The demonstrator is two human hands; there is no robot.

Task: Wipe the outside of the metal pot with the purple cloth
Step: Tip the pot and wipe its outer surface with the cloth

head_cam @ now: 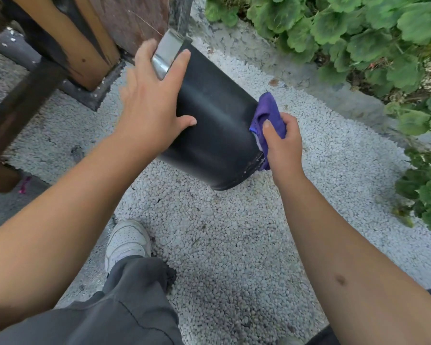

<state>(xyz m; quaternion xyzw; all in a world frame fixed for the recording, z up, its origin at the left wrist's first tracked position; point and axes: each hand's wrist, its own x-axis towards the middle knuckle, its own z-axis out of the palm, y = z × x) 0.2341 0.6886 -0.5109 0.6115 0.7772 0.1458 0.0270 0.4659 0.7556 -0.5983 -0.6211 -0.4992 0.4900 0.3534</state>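
Outdoors, a dark metal pot [209, 120] is tipped on its side above a white gravel path [234, 245], its shiny rim pointing far and left. It looks rigid, smooth and probably slippery, so bracing it at the rim and wall seems wise. The left hand [152, 100] spreads flat on the pot's left wall, fingers reaching the rim. The right hand [281, 143] curls around a soft, bunched purple cloth [269, 113], pressing it against the pot's right side near the base. Green plants [358, 33] grow far right.
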